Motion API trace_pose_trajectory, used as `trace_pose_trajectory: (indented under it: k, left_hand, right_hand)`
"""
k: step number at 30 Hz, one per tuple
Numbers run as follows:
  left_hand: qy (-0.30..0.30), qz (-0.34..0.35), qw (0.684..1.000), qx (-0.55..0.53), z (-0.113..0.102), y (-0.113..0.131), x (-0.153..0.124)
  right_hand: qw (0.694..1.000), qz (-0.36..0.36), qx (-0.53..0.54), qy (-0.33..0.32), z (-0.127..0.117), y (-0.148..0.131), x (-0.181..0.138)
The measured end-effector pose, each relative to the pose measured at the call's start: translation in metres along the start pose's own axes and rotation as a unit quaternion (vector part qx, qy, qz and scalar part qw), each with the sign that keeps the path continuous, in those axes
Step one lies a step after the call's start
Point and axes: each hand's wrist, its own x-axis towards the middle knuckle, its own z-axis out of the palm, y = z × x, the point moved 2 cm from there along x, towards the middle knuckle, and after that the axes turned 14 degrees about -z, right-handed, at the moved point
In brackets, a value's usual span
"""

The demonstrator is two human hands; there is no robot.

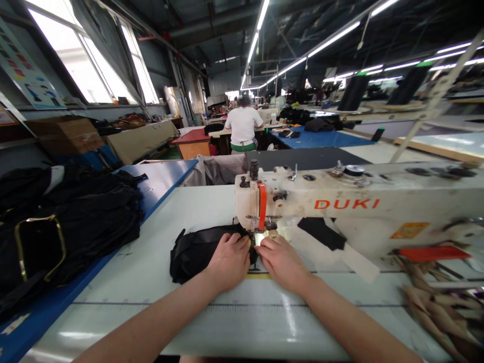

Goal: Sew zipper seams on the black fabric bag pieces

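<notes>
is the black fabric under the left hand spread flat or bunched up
Bunched up: the black fabric stands thick and creased on the pale table, with the left hand over its right end.

the left forearm (159,322) and right forearm (348,322) are bare along all the length that shows, down to where the view cuts them off. each has a smooth, rounded outline, broad toward the elbow end and narrowing evenly to a slimmer wrist (214,279). the left hand (229,259) and right hand (283,262) are bare too, with gently curved backs that run into rounded fingers (241,244), some of them partly hidden at the tips. the nails are too small to make out clearly. both sides match in build.
</notes>
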Motion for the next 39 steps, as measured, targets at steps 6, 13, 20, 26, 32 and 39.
trace_pose_trajectory:
  k: [6,13,20,26,32,39]
  left_hand:
    - [0.018,-0.005,1.0,-0.012,0.004,-0.008,0.015]
    - [0.022,-0.018,0.999,-0.017,0.007,-0.01,0.018]
    - [0.016,-0.042,0.999,-0.022,0.008,-0.009,0.019]
    - [0.012,-0.052,0.998,-0.034,0.004,-0.012,0.012]
    - [-0.014,-0.06,0.994,-0.087,-0.014,-0.018,-0.04]
    - [0.077,-0.192,0.973,-0.099,-0.069,-0.053,-0.108]
  right_hand:
    - [1.0,0.003,-0.001,-0.005,-0.001,-0.001,0.001]
    - [1.0,0.013,0.004,0.002,-0.001,-0.001,-0.002]
    - [0.999,0.013,0.026,0.026,0.003,0.003,-0.004]
    - [0.998,0.008,0.036,0.043,0.005,0.002,-0.008]
    - [0.997,-0.022,0.031,0.066,0.003,0.0,-0.009]
    - [0.993,-0.071,0.011,0.091,-0.003,-0.012,-0.016]
